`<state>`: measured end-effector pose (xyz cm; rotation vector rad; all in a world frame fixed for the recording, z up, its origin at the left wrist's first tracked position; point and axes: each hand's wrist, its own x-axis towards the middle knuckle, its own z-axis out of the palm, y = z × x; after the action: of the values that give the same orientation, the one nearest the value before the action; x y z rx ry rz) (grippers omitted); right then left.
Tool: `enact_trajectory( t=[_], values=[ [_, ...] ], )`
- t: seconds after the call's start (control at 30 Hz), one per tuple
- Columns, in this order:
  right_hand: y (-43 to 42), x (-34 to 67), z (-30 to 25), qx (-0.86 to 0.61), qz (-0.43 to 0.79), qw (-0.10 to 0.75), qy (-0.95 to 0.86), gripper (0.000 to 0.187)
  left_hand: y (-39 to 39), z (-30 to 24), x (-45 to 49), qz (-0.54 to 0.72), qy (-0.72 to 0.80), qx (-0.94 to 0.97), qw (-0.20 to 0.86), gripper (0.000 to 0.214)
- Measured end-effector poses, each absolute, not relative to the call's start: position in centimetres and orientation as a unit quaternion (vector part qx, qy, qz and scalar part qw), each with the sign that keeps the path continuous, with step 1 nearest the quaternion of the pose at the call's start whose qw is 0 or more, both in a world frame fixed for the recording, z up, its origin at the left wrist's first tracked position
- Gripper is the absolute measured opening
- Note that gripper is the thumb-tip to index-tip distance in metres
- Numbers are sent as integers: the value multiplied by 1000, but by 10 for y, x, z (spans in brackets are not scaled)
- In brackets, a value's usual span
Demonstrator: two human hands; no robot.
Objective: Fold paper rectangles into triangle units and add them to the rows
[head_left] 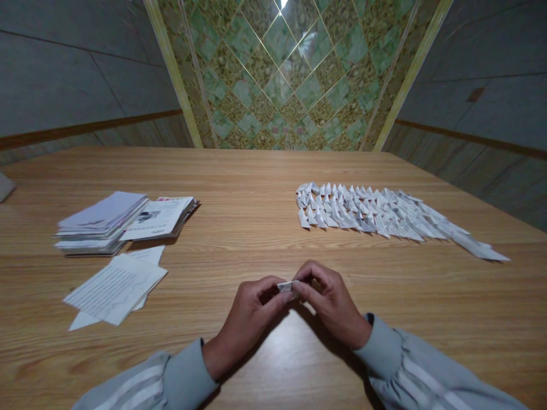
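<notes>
A small folded piece of paper (286, 286) is pinched between my two hands, just above the table near its front middle. My left hand (252, 304) grips its left side with thumb and fingers. On the other side, the thumb and fingers of my right hand (329, 299) close on the right end. Fingers cover much of the paper, so its full shape is hidden. Beyond my right hand stand several rows of folded paper boats (354, 210), packed close together. Loose printed sheets (115, 287) lie to the left of my left hand.
Behind the loose sheets sits a stack of papers (100, 222), with a printed booklet or pile of pages (160, 218) against its right side. The wooden table (239, 188) reaches to a tiled wall (277, 85). A pale object (5, 187) shows at the far left edge.
</notes>
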<state>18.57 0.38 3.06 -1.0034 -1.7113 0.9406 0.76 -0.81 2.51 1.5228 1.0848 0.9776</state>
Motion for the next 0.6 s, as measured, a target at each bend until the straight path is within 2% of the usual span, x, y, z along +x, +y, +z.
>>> enact_trajectory(
  t=[0.27, 0.43, 0.6],
  values=[
    [3, 184, 29, -406, 451, 430, -669, 14, -11, 23, 7, 412, 436, 618, 508, 24],
    [3, 184, 29, -399, 456, 434, -667, 22, -12, 19, 8, 404, 422, 606, 540, 23],
    [4, 184, 31, -392, 426, 424, -696, 23, -10, 20, 10, 402, 436, 590, 548, 23]
  ],
)
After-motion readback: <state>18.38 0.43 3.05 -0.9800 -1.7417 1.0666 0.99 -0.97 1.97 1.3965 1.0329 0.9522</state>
